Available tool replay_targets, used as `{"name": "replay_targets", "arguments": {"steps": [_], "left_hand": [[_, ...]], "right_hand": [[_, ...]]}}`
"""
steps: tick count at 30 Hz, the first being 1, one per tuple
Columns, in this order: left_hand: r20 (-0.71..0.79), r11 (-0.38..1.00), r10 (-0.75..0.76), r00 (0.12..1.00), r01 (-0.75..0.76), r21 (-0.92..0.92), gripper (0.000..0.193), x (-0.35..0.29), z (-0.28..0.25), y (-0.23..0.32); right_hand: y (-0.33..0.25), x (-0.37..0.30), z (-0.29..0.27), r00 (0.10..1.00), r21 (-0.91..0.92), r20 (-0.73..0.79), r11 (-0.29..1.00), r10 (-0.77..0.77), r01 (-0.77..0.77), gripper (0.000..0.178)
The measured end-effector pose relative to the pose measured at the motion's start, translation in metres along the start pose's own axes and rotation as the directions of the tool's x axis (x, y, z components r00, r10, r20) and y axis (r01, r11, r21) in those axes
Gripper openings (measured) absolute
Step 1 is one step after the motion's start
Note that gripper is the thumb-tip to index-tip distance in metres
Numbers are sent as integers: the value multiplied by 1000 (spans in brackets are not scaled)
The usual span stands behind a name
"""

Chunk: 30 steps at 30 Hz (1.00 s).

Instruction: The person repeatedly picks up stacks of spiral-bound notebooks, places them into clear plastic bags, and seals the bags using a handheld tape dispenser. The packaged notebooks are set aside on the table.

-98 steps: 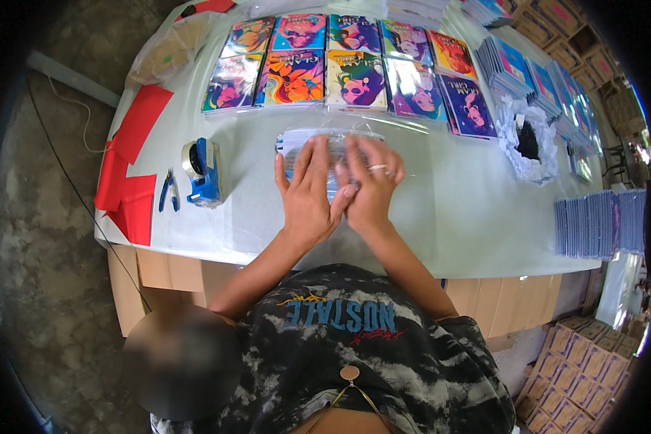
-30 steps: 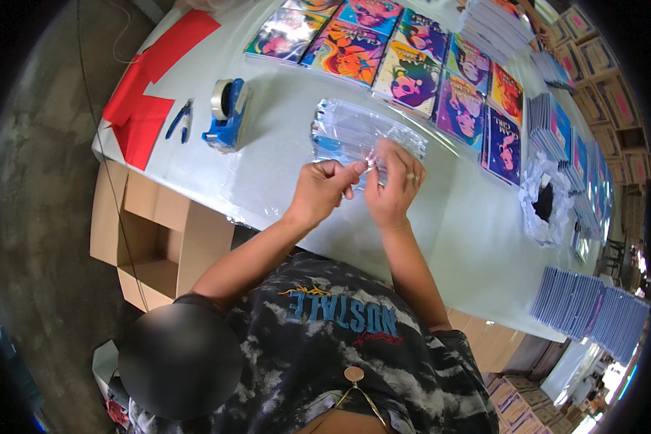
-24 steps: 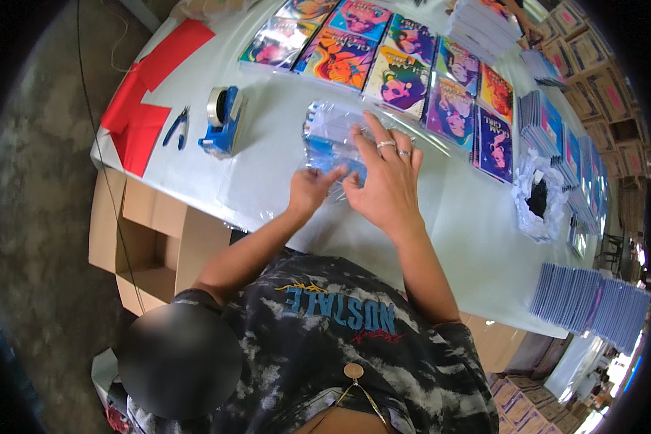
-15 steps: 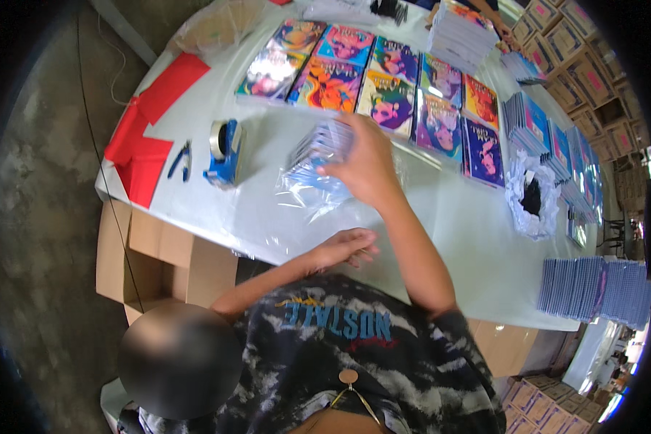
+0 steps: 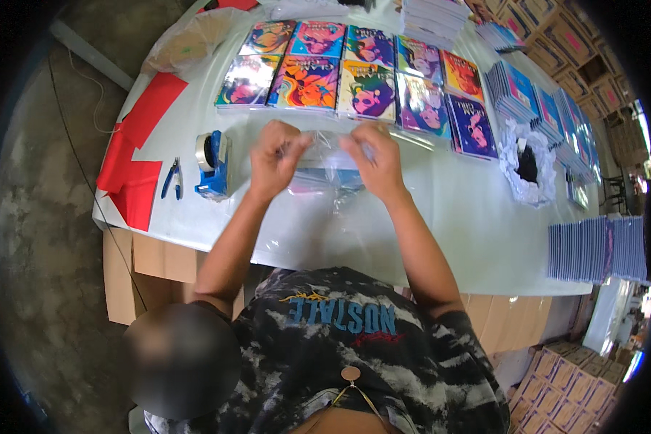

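A small stack of notebooks lies in front of me, at least partly inside a clear plastic bag. My left hand is closed, its thumb and fingers pinching the bag's left edge. Opposite it, my right hand pinches the right edge, slightly smeared by motion. Between them the clear film stretches above the notebooks. Just beyond my hands, two rows of notebooks with colourful illustrated covers lie on the white table.
Left of my hands stand a blue tape dispenser, blue-handled pliers and red sheets. To the right are a crumpled white bag with black contents, blue notebook stacks and a long notebook row. Cardboard cartons stand beyond.
My left hand has risen from near my body to the bag's left edge. My right hand has gone from gripping the bagged stack to pinching the film. The view has shifted slightly.
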<state>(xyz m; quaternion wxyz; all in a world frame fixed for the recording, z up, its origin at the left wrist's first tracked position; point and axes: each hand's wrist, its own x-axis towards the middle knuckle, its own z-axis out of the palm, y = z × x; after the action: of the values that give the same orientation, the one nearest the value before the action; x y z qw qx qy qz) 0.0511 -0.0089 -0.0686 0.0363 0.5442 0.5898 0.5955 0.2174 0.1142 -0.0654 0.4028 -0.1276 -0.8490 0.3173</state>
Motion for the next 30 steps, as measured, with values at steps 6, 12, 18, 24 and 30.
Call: {"name": "replay_targets", "arguments": {"steps": [6,12,18,24,30], "left_hand": [[-392,923,107,914,-238,-303,31,79,-21,33],[-268,995,-6,964,-22,-102,64,50,-69,3],[102,942,-282,954,296,-156,67,-36,-4,-8],[-124,899,-37,992,87,428,28,-37,20,15],[132,753,-13,991,-77,653,30,-29,36,44]], "right_hand": [[-27,51,-5,891,221,-452,974,52,55,20],[-56,5,-20,786,-55,-508,924,-353,379,31],[-64,-31,17,964,-378,238,903,-117,203,45],[-31,14,24,991,-519,112,855,76,-6,43],[-25,-26,22,829,-331,-559,916,4,-228,40]]}}
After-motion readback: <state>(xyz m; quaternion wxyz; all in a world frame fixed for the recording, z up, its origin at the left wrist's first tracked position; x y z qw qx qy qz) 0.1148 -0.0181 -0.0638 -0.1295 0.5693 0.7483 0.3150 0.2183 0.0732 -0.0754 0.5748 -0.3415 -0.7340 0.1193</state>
